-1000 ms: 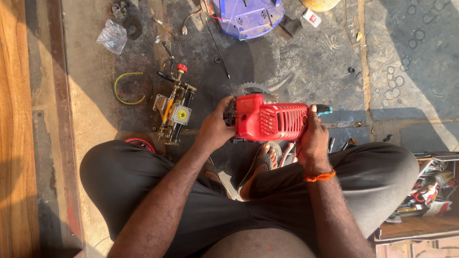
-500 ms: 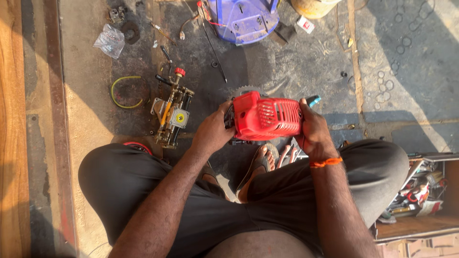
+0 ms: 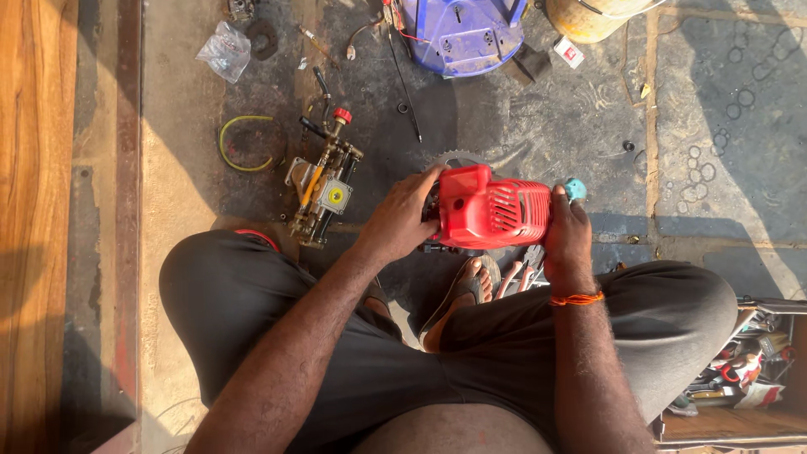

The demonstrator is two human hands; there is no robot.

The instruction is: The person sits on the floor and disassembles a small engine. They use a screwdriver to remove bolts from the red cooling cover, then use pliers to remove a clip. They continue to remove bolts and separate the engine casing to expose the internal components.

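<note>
1. Since the earlier frames, both hands and the red engine cover (image 3: 492,210) sit in much the same place above the knees; only a slight drift of the whole scene shows, and the grip looks unchanged.
2. The left hand (image 3: 398,220) is clamped on the left end of the red engine cover, fingers curled over its top edge and thumb beneath.
3. The right hand (image 3: 568,231) is clamped on the right end of the same cover, fingers wrapped up its side, with an orange thread band (image 3: 576,298) round the wrist.
4. A small teal knob (image 3: 576,188) pokes out just beyond the right fingertips.
5. The cover is held off the concrete floor (image 3: 714,168), over the gap between the knees, above a sandalled foot (image 3: 467,284).
6. Behind the cover, a toothed saw blade (image 3: 450,157) lies flat on the floor, partly hidden.
7. Left of the left hand, near the left knee, a brass pump assembly (image 3: 324,187) with a red cap lies on the floor; a yellow-green hose loop (image 3: 244,143) lies beside it.
8. Toward the floor's far edge stand a blue plastic stool (image 3: 462,34), a clear plastic bag (image 3: 224,50) and a yellow tank (image 3: 593,17).
9. At the near right corner, an open wooden tool box (image 3: 740,378) holds mixed tools.
</note>
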